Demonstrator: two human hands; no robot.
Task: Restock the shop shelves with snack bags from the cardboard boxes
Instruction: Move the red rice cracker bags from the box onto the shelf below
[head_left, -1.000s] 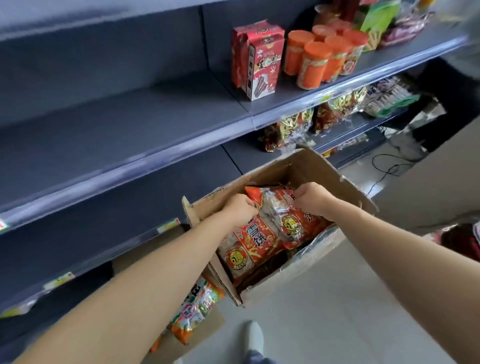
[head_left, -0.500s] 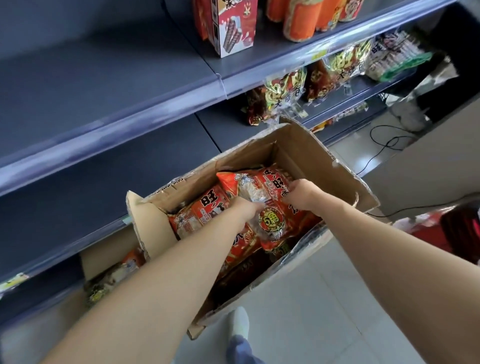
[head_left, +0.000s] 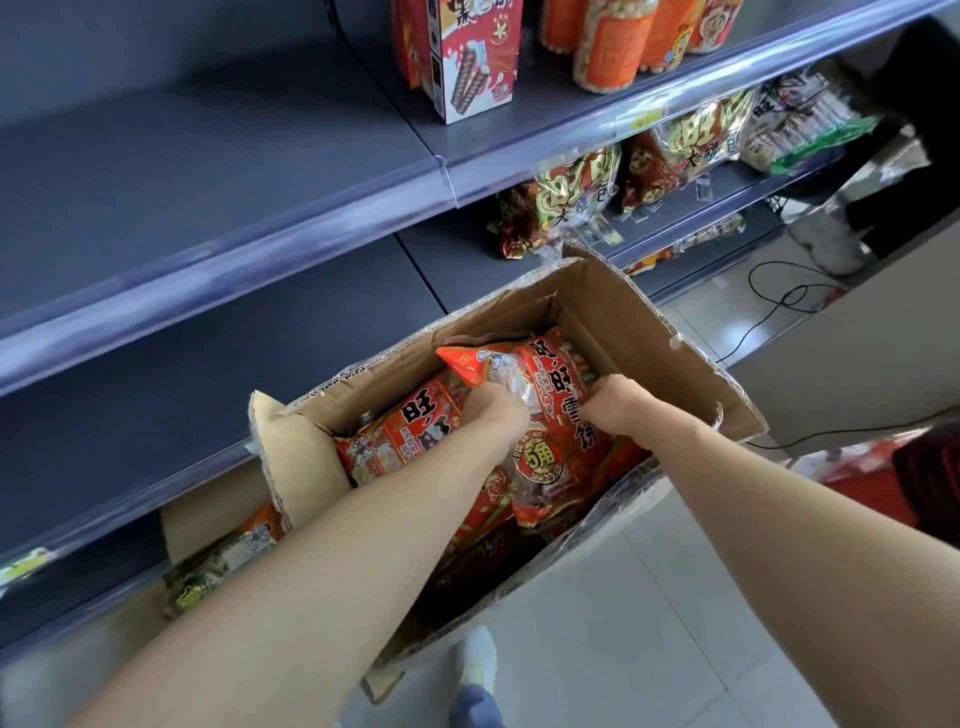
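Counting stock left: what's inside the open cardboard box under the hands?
The cardboard box holds red snack bags; both hands grip the top bag. Darker packs show beneath, but arms and bags hide the number.

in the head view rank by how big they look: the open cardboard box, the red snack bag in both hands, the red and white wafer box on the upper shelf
1. cardboard box, clearly the largest.
2. red snack bag.
3. wafer box, though cropped at the top and farther away, so its place below the bag is unsure.

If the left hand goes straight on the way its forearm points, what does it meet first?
Probably the top red snack bag, which the left hand already grips; past it, likely the far wall of the cardboard box. Depth is unclear.
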